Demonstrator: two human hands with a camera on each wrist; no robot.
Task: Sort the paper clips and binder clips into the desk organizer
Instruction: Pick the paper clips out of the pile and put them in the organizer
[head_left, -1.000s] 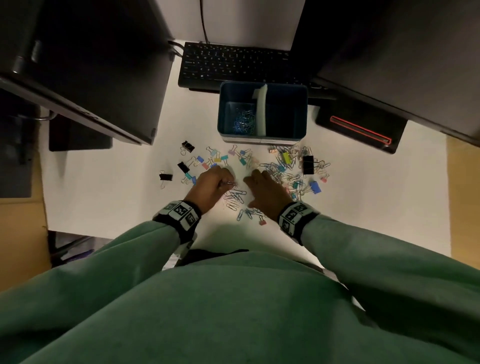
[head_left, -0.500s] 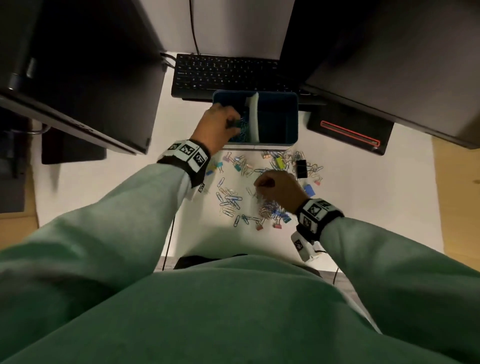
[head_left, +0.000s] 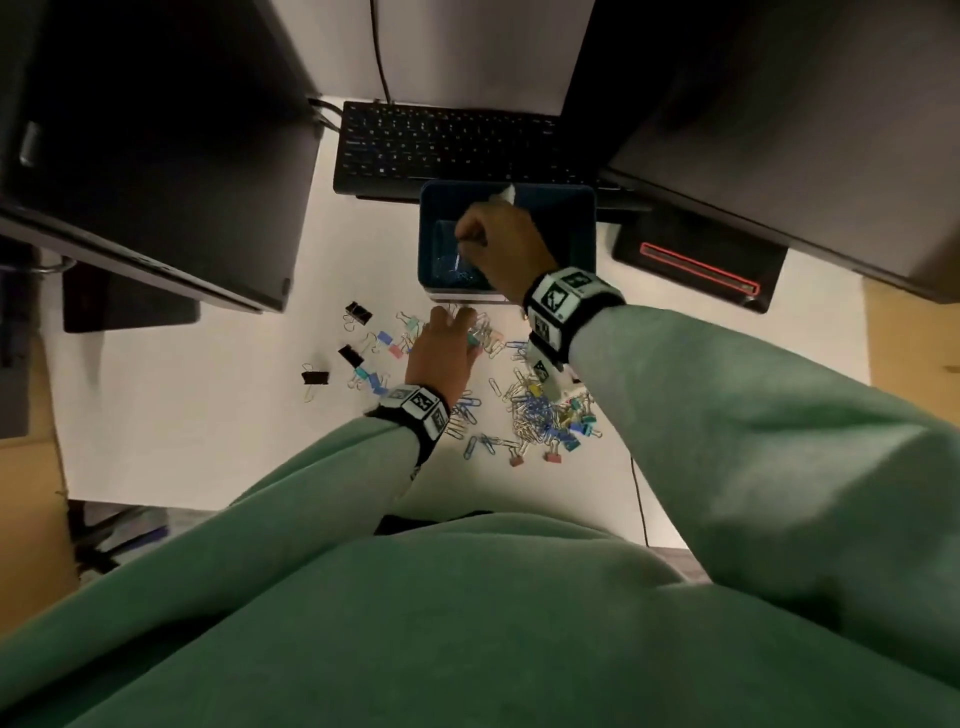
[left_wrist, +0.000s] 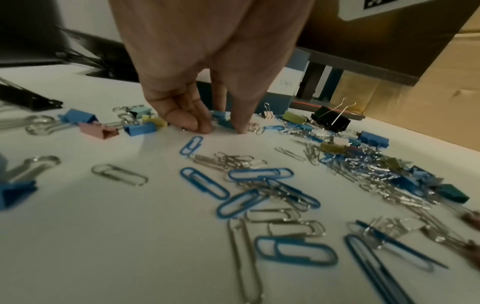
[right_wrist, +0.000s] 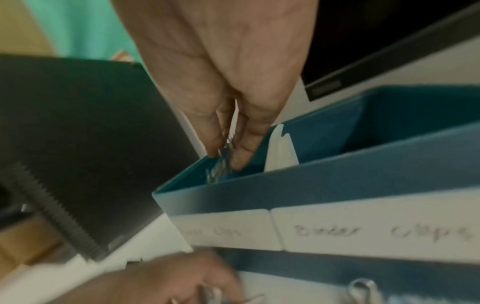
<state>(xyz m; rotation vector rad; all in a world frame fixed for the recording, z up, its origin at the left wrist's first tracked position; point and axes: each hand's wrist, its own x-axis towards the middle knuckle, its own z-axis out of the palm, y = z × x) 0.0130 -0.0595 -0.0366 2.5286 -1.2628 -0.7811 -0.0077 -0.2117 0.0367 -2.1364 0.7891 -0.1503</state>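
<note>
The blue desk organizer (head_left: 591, 234) stands in front of the keyboard, split by a white divider (right_wrist: 280, 152). Its front labels read paper clips on the left and "Binder Clips" (right_wrist: 376, 232) on the right. My right hand (head_left: 462, 244) hangs over the left compartment and pinches a bunch of silver paper clips (right_wrist: 221, 170) just inside the rim. Blue paper clips (head_left: 452, 270) lie on that compartment's floor. My left hand (left_wrist: 222, 129) has its fingertips down on the desk beside a blue binder clip (left_wrist: 223, 120). Loose paper clips (head_left: 535, 415) and coloured binder clips are scattered nearby.
A black keyboard (head_left: 447, 150) lies behind the organizer. Dark monitors overhang at left (head_left: 156, 156) and right (head_left: 779, 130), and a black base with a red line (head_left: 696, 265) sits to the organizer's right. Black binder clips (head_left: 358, 312) lie to the left of the pile.
My left hand went to the organizer's left compartment and came back to the desk. My right hand rose from the pile with paper clips and now hangs over that compartment.
</note>
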